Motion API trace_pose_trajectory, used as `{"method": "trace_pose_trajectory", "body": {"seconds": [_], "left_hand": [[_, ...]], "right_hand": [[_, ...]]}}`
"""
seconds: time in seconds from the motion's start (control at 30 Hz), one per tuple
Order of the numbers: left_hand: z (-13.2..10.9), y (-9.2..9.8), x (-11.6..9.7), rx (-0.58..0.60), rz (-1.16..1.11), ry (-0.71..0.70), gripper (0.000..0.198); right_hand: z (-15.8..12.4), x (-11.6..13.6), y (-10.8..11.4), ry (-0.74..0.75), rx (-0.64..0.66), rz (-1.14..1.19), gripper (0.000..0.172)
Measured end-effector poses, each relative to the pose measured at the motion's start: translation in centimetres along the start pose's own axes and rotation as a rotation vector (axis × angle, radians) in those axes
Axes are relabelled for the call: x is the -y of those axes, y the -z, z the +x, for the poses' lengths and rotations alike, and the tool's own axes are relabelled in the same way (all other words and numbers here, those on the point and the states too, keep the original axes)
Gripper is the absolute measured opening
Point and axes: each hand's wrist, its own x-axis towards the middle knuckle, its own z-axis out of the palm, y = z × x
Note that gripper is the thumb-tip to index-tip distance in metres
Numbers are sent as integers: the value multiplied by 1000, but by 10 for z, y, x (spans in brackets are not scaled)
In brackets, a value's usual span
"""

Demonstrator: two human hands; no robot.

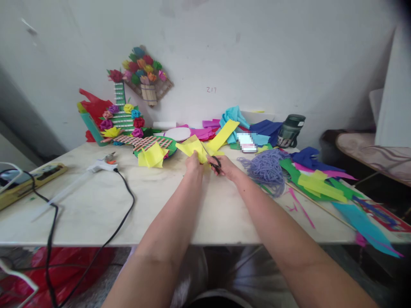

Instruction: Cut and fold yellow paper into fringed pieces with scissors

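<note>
At the middle of the table, my left hand (194, 164) is closed on a piece of yellow crepe paper (192, 146). Black-handled scissors (215, 163) are gripped in my right hand (225, 167), with the blades pointing toward the yellow paper. How far the blades are parted is hard to make out. A folded yellow paper strip (224, 136) lies just behind my hands. Left of them, another cut yellow piece (152, 155) rests against a green round base with a woven stick lattice (150, 144).
A glue gun (102, 164) with a trailing black cord and a power strip (35, 182) lie on the left. To the right are purple yarn (266, 169), coloured paper (321, 184), a phone (247, 142) and a dark bottle (290, 130). Paper-flower crafts (123, 115) stand at the wall.
</note>
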Motion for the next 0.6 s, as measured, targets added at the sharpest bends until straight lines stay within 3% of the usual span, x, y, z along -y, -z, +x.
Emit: {"method": "trace_pose_trajectory", "body": {"seconds": [0.6], "left_hand": [[9,1,2,-30,-7,-3,11]], "right_hand": [[8,-10,-2,74,-42,-40,34]]}}
